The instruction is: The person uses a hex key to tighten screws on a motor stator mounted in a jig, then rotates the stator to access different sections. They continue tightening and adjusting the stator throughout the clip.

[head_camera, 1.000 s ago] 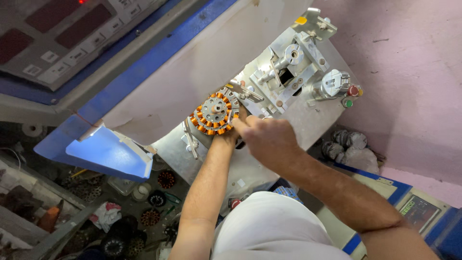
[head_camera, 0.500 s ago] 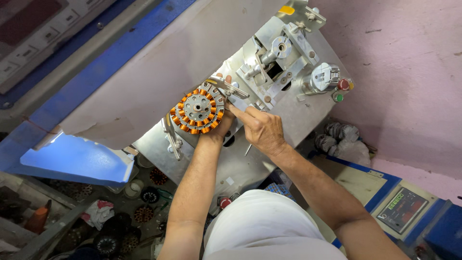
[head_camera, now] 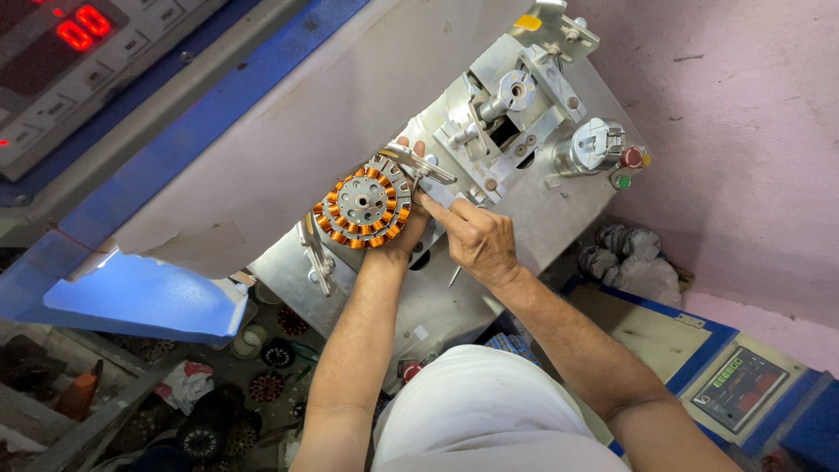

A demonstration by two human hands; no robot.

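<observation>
Stator (head_camera: 363, 208): copper-orange coils ringed around a grey metal core. Machine plate (head_camera: 559, 205): bare silver-grey. Buttons (head_camera: 631, 158): red, yellow, green. Frame (head_camera: 210, 109): blue. Wall (head_camera: 743, 114): pink. Display (head_camera: 80, 28): red digits.

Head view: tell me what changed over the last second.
The right hand shifted from beside the copper-wound stator to the metal arm at its upper edge, fingertips on it. The left hand kept cupping the stator against the winding machine. Nothing was released.
</observation>
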